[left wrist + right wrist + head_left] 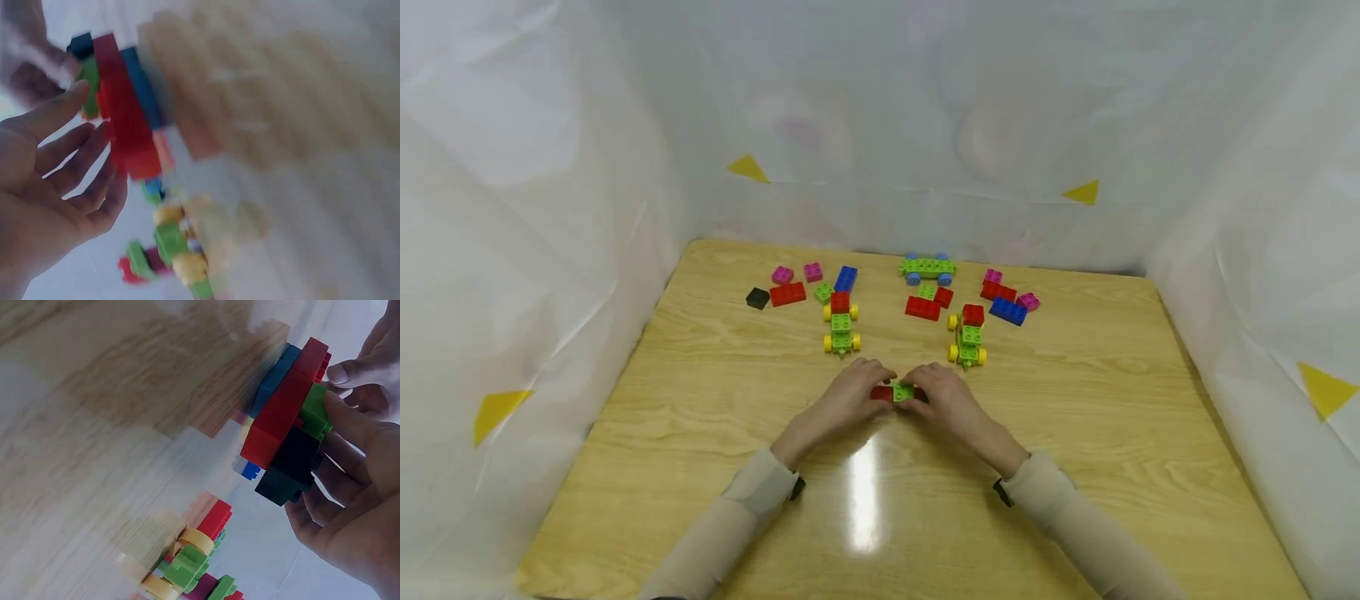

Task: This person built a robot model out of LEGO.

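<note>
Near the middle of the table, my left hand and right hand hold a small stack of toy building bricks between them. A green brick sits on top between the fingers of both hands. Below it runs a long red brick, with a blue brick underneath. The left hand grips the red end, its thumb by the green brick. At the other end the right hand holds a black brick beside the green one, fingers curled behind it. Fingers partly hide the stack in the head view.
Beyond the hands stand two green toy cars with yellow wheels, a left car and a right car. A green wheeled base with blue wheels is farther back. Loose bricks include a black brick and a blue brick.
</note>
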{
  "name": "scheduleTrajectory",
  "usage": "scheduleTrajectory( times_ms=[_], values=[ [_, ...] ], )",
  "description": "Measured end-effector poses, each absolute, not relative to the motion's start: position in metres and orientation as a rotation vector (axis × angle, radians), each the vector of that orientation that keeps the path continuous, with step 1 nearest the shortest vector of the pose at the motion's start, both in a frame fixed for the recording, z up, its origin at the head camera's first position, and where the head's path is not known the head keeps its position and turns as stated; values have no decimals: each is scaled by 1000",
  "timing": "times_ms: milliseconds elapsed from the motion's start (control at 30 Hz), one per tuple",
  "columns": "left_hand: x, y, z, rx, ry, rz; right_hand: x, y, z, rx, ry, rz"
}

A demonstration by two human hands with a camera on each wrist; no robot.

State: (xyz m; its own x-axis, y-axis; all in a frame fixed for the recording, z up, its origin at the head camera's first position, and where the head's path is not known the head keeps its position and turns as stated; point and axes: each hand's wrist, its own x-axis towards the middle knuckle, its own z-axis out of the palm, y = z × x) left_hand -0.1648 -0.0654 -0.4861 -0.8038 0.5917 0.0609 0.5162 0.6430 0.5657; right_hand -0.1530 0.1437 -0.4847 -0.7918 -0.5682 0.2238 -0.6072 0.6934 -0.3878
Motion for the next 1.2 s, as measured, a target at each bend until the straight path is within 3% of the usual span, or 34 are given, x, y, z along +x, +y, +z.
scheduleTrajectory(
  times_ms=[267, 533, 933, 1200],
  values=[
    [-194, -131, -477, 630, 2835, 1059, -150, 147, -484, 1008, -2819, 633],
    [-241, -182, -476, 418, 3054, 929, -148, 155, -482, 1071, -2803, 604],
    [-298, -154, -482, 624, 2985, 720, -144, 156, -490, 1066, -2796, 751],
    [-307, -142, -488, 551, 2976, 616, -144, 158, -488, 1026, -2840, 841]
  ],
)
